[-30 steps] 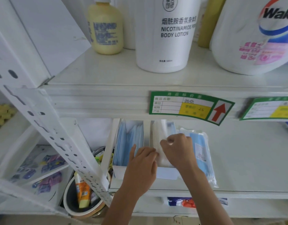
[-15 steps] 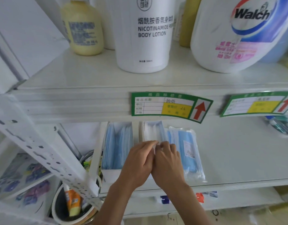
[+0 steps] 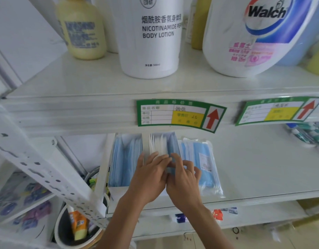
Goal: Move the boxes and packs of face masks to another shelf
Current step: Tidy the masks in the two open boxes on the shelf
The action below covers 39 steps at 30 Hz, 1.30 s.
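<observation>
On the middle shelf [image 3: 263,173] stand two open white boxes of face masks side by side. The left box [image 3: 125,159] holds blue masks. The second box [image 3: 162,143] holds white and blue masks. A clear pack of blue masks [image 3: 200,159] lies flat to its right. My left hand [image 3: 151,177] lies over the front of the second box, fingers straight on the masks. My right hand [image 3: 184,178] sits beside it, fingers spread and lightly bent over the box's right side and the pack's edge. What the fingers hold is hidden.
On the shelf above stand a yellow bottle [image 3: 81,29], a white body lotion bottle [image 3: 151,36] and a big Walch jug [image 3: 254,33]. Green price labels [image 3: 180,114] hang on the shelf edge. A bucket of tubes [image 3: 77,225] sits lower left behind a perforated post [image 3: 47,175].
The view has shifted left and closer. My hands have drawn together over the second box, and my right hand's fingers have spread from curled.
</observation>
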Each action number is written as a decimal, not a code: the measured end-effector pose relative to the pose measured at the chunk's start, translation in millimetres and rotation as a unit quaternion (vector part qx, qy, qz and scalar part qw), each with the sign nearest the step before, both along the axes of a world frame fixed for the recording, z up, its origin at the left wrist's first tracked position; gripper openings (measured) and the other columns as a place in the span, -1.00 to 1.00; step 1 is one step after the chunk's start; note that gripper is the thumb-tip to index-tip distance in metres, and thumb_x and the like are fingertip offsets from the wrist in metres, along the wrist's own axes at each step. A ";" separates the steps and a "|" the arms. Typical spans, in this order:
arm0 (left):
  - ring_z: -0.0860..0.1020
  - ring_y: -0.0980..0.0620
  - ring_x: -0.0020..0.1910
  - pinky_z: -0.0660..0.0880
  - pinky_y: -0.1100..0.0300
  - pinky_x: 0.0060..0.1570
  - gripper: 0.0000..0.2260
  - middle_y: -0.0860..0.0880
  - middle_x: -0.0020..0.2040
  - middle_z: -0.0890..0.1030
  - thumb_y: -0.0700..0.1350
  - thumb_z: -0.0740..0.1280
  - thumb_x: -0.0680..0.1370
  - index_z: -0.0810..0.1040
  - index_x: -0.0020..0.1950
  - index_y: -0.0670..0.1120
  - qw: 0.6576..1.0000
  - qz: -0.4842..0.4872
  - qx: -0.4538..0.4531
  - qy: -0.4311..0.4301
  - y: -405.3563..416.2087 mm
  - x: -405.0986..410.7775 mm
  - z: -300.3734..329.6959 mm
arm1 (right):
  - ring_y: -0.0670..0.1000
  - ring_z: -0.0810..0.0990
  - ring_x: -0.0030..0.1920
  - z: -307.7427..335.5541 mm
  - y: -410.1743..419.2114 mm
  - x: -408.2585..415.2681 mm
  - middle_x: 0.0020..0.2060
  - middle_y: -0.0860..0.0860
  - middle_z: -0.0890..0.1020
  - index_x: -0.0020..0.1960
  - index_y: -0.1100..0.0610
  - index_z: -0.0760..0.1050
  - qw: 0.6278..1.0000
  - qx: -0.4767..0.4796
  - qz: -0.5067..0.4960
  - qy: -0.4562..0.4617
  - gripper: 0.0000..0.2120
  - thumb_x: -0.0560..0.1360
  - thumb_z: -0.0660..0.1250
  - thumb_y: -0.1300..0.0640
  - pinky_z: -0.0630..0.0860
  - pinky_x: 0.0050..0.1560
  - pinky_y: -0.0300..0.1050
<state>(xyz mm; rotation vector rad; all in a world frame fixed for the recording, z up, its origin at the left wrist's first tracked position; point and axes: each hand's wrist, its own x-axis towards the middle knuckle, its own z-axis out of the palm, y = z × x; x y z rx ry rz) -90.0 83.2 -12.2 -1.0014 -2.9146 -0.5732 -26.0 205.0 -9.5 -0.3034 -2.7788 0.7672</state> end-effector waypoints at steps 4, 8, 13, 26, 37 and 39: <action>0.20 0.06 0.58 -0.17 -0.14 0.60 -0.67 0.12 0.49 0.44 0.05 0.10 0.70 0.48 0.41 0.08 0.999 0.030 0.026 0.016 -8.7 0.4 -2.5 | -0.05 0.39 0.30 -2.8 11.0 -2.0 0.12 -0.18 0.65 0.40 -0.04 0.38 1.000 0.002 -0.004 0.015 -0.60 0.57 0.23 0.15 0.12 0.36 -0.01; 0.19 0.07 0.59 -0.17 -0.10 0.59 -0.69 0.11 0.50 0.43 0.11 0.15 0.69 0.58 0.32 0.08 0.999 0.044 0.020 0.016 -18.4 -3.1 -6.6 | 0.00 0.42 0.29 -2.9 13.6 -1.5 0.16 -0.13 0.64 0.32 -0.01 0.52 0.998 0.058 -0.008 0.001 -0.65 0.54 0.30 0.12 0.25 0.33 0.02; 0.26 0.03 0.56 -0.12 -0.13 0.58 -0.73 0.07 0.45 0.48 0.07 0.19 0.68 0.59 0.28 0.07 0.997 0.059 0.028 0.027 -13.2 1.1 -5.9 | 0.00 0.41 0.26 -0.7 10.3 -8.1 0.12 -0.16 0.67 0.26 -0.04 0.57 0.998 0.064 0.000 -0.015 -0.66 0.51 0.31 0.16 0.23 0.28 -0.02; 0.22 -0.07 0.56 -0.06 -0.39 0.52 -0.62 0.02 0.50 0.37 -0.02 0.29 0.61 0.45 0.42 0.21 0.994 0.054 -0.076 0.048 -9.0 -2.9 -10.8 | -0.08 0.40 0.18 -8.2 21.0 -20.0 -0.02 -0.23 0.67 0.25 -0.12 0.54 1.000 0.020 -0.015 -0.004 -0.71 0.54 0.41 -0.07 0.20 0.18 -0.09; 0.38 0.03 0.37 -0.03 -0.26 0.55 -0.74 0.10 0.26 0.49 0.19 0.27 0.56 0.63 0.11 0.11 0.988 0.145 -0.036 0.047 8.6 -2.4 -5.2 | -0.01 0.45 0.13 -7.0 18.2 -21.2 0.02 -0.14 0.70 0.26 -0.03 0.57 0.996 0.084 -0.019 -0.012 -0.72 0.55 0.37 0.08 0.25 0.07 -0.09; 0.40 0.02 0.35 -0.04 -0.25 0.55 -0.74 0.11 0.23 0.49 0.10 0.35 0.50 0.60 0.16 0.11 0.988 0.149 -0.025 0.032 11.2 -3.5 -2.9 | -0.01 0.44 0.10 -6.6 18.0 -21.4 0.02 -0.14 0.69 0.22 -0.03 0.59 0.996 0.083 -0.027 -0.012 -0.74 0.54 0.40 0.06 0.24 0.05 -0.11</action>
